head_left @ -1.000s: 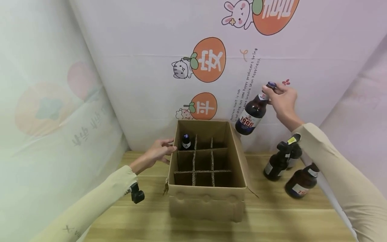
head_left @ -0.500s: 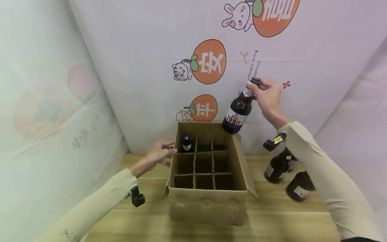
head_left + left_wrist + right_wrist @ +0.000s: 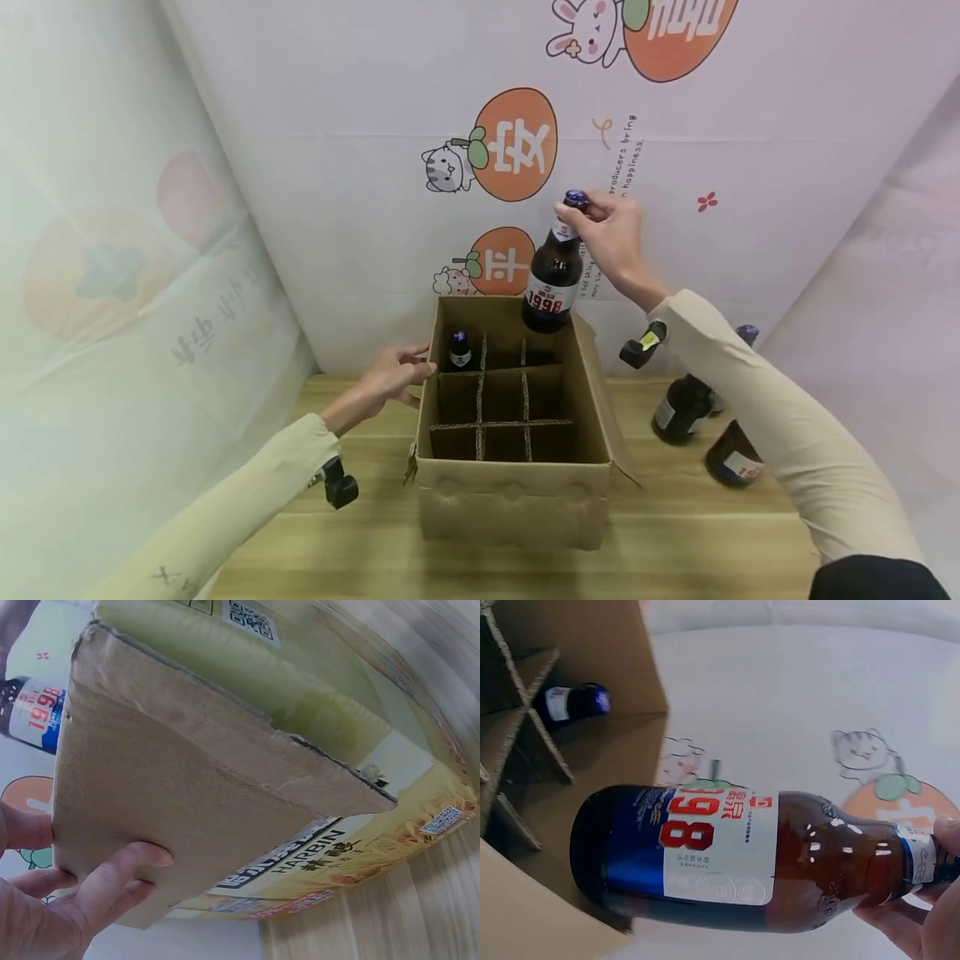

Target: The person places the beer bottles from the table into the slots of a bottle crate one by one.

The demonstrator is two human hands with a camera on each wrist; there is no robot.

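Note:
A brown beer bottle point(image 3: 552, 283) with a white-and-blue 1998 label hangs from my right hand point(image 3: 613, 237), whose thumb and fingers grip its neck point(image 3: 919, 859). Slightly tilted, its base overlaps the back right of the open cardboard box point(image 3: 513, 500) in the head view. Cardboard dividers point(image 3: 502, 425) split the box into several cells. One bottle point(image 3: 460, 350) stands in the back left cell, its blue cap showing. My left hand point(image 3: 386, 379) rests on the box's left side; in the left wrist view its fingers point(image 3: 120, 874) lie extended against the cardboard flap point(image 3: 172, 765).
On the wooden table point(image 3: 337, 542) right of the box stand several more bottles, among them a dark one point(image 3: 678, 412) and one with a red-lettered label point(image 3: 735, 457), partly behind my right sleeve. A white printed cloth point(image 3: 360, 208) hangs behind the box.
My right hand has carried the bottle leftward, from the right of the box to over its back right part, and the bottle has become more upright. My left hand stays at the box's side.

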